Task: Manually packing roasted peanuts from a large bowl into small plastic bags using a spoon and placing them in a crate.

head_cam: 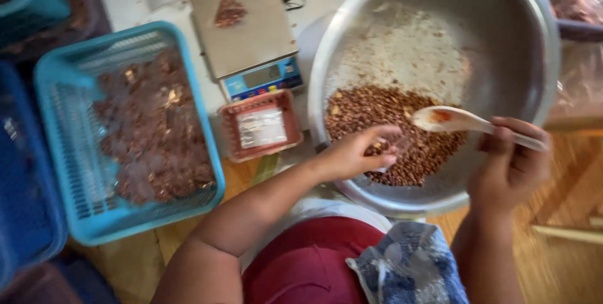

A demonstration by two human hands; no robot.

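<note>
A large steel bowl (502, 34) holds a heap of brown roasted nuts (383, 112) at its near side. My right hand (512, 162) grips the handle of a white plastic spoon (449, 119), whose scoop hovers over the nuts. My left hand (358, 152) reaches into the bowl over the nuts and pinches a small clear plastic bag (397, 148); blur hides its details.
A light blue plastic basket (63, 90) full of packed brown nuts sits at left. A small digital scale (248, 27) carries a little packet, with a red-rimmed sealed pack (260, 127) in front of it. Wooden floor lies below; blue crates stand at far left.
</note>
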